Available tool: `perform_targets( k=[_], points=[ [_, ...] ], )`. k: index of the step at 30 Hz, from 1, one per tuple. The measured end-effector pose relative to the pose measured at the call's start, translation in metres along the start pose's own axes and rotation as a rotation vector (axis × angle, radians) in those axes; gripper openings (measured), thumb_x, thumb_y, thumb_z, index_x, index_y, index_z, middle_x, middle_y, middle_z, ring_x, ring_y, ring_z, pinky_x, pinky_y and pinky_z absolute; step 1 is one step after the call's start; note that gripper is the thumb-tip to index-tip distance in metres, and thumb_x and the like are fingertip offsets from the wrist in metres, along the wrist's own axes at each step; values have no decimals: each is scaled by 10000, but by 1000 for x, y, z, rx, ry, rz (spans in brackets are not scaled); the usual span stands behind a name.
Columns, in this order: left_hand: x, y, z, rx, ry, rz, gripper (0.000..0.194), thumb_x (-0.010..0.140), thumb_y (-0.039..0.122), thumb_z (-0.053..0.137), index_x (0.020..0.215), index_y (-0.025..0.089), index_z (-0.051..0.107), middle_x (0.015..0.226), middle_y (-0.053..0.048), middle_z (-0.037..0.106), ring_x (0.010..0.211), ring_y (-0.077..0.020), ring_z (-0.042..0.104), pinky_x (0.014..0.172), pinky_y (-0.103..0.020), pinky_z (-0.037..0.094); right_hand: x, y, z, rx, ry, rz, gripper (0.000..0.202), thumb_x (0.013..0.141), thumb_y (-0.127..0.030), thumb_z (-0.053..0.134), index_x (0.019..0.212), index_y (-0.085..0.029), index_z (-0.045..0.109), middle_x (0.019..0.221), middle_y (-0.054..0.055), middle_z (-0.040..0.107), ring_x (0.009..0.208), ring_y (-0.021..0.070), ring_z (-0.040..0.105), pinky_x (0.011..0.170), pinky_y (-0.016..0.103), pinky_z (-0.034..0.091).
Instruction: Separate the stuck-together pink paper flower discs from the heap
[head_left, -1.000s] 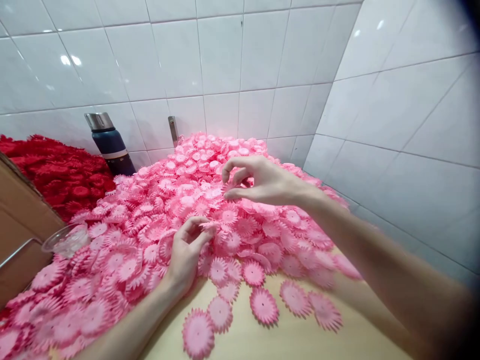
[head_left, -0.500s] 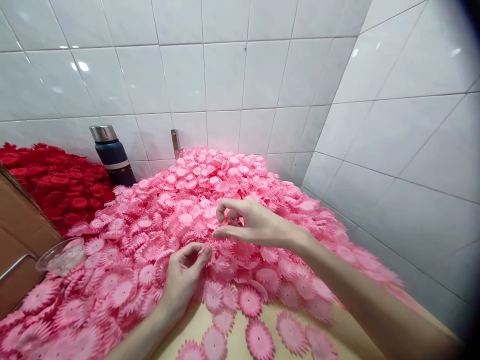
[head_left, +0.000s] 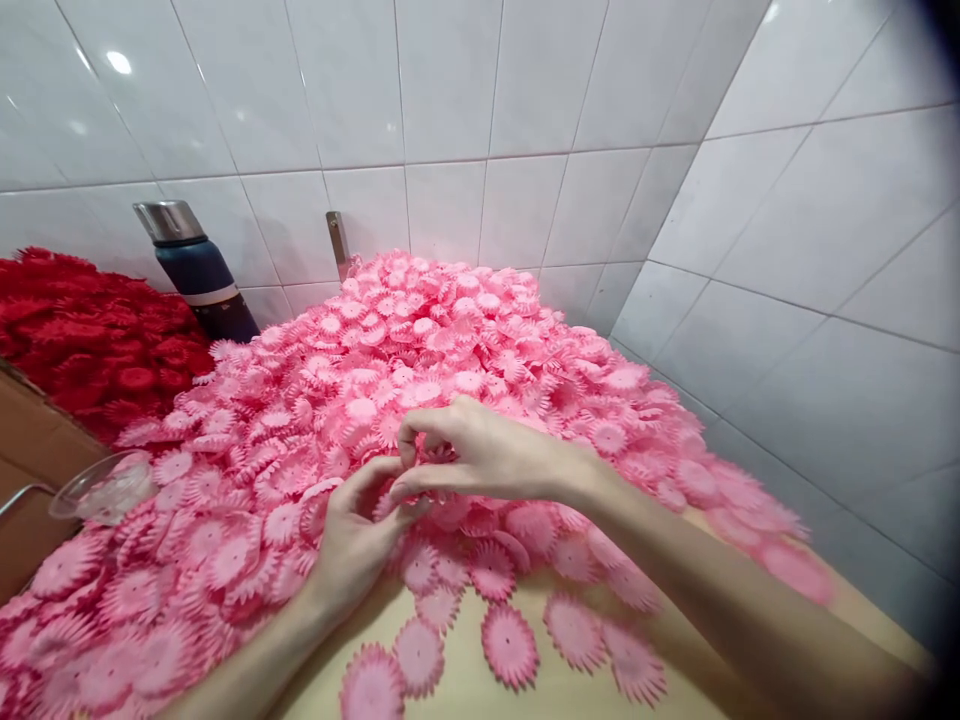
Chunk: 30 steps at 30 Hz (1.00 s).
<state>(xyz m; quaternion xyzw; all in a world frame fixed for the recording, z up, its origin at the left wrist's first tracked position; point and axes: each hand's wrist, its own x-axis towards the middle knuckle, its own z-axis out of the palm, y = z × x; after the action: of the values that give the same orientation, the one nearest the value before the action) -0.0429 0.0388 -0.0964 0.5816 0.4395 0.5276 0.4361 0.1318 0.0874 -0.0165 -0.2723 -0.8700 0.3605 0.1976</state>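
A large heap of pink fringed flower discs fills the table in front of me. Just over its near slope, my left hand has thumb and fingers curled together in a pinch. Above and right of it, my right hand is bent in a pinch too, its thumb and index tips meeting the left fingertips. Whatever sits between the fingers is hidden or too small to name. Below the hands, single pink discs lie flat on the pale tabletop.
At the left, a pile of red discs lies beside a dark blue bottle with a steel cap. A clear plastic cup rests tilted near a cardboard box. White tiled walls close off the back and right.
My right hand has moved left and down, so its fingertips now meet those of my left hand; before, the hands were apart. The view has tilted downward slightly.
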Motion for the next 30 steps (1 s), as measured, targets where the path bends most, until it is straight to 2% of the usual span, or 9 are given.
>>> perform_targets(
  k=[3, 8, 12, 14, 16, 18, 23, 26, 30],
  points=[
    [-2, -2, -1, 13, 3, 24, 47, 777, 223, 723, 796, 188, 699, 747, -6, 692, 703, -148, 636, 637, -199, 492, 4, 3, 6, 37, 16, -9, 226, 874, -371, 639, 827, -166, 555, 671, -26, 594, 542, 80, 493, 473, 199, 346],
    [-4, -6, -4, -3, 53, 46, 100, 814, 260, 692, 748, 192, 658, 654, 22, 615, 596, -106, 547, 571, -180, 458, 3, 3, 1, 156, 9, -8, 284, 841, -415, 675, 888, -183, 520, 606, -59, 554, 486, 76, 482, 446, 194, 335],
    [-2, -5, -3, 11, 119, -41, 174, 797, 307, 711, 714, 181, 623, 666, 17, 582, 620, -116, 526, 589, -204, 461, -4, -4, -20, -14, 295, -37, 303, 891, -474, 597, 895, -177, 534, 632, -37, 555, 498, 88, 465, 492, 231, 354],
    [-1, -3, -2, 61, 85, -65, 209, 795, 308, 713, 666, 175, 617, 674, 6, 587, 642, -124, 535, 614, -218, 465, -7, -7, -27, -285, 460, -40, 327, 877, -487, 613, 842, -166, 557, 799, 39, 611, 683, 145, 541, 643, 296, 418],
    [0, -1, -2, 98, 54, -51, 171, 792, 291, 717, 676, 180, 658, 720, -7, 624, 681, -134, 560, 646, -227, 471, -9, -10, -28, -515, 523, -55, 336, 841, -485, 661, 802, -161, 582, 1001, 101, 608, 931, 230, 539, 811, 375, 404],
    [0, -1, -1, 101, 52, -28, 75, 783, 270, 727, 764, 198, 714, 806, -21, 673, 736, -151, 595, 683, -239, 485, -9, -11, -22, -535, 435, -71, 323, 857, -476, 647, 809, -161, 597, 1020, 102, 604, 970, 241, 529, 827, 373, 394],
    [0, -3, 0, 11, 139, 42, 122, 714, 195, 780, 761, 218, 670, 719, 26, 648, 651, -124, 584, 615, -205, 485, -2, -13, 3, -187, 70, 14, 258, 939, -415, 539, 884, -170, 597, 666, -13, 585, 557, 105, 483, 532, 237, 327],
    [2, -5, -1, -19, 152, 91, 158, 697, 158, 785, 705, 204, 634, 713, 34, 616, 659, -111, 567, 622, -188, 474, 1, -11, 12, -109, 64, 19, 230, 927, -364, 568, 832, -159, 612, 677, -14, 608, 562, 92, 493, 537, 229, 328],
    [4, -7, -2, 14, 163, 142, 114, 745, 172, 750, 749, 207, 641, 890, 3, 629, 846, -141, 590, 769, -220, 480, 4, -6, 14, -81, 137, -12, 272, 920, -346, 577, 735, -146, 597, 668, -14, 617, 564, 86, 511, 537, 230, 348]
  ],
)
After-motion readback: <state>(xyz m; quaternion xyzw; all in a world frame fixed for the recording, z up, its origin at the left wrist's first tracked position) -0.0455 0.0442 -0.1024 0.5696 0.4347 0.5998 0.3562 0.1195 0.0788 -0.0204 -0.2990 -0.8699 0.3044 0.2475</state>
